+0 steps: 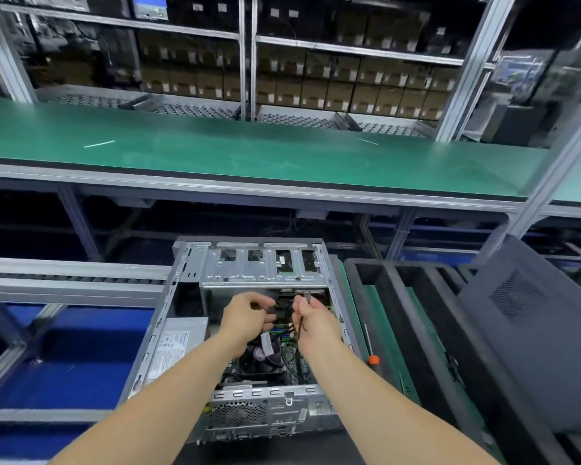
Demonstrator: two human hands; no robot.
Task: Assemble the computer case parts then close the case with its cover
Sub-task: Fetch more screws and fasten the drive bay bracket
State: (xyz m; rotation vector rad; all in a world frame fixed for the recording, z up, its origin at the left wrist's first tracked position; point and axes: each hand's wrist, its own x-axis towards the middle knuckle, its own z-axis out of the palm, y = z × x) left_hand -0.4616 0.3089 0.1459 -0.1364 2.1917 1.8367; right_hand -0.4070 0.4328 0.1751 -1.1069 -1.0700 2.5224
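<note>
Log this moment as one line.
stage: cabling open case | left hand: grips black wiring | right hand: pinches cable plug | cover: off, right of case

Two bare forearms [168, 391], bare wrists [231, 340], bare left hand [245, 318], bare right hand [316, 322]

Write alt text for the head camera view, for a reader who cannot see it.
The left hand and right hand each grip cables inside an open computer case lying flat. A dark cover panel rests tilted on a black foam tray to its right; a green bench runs behind.
</note>
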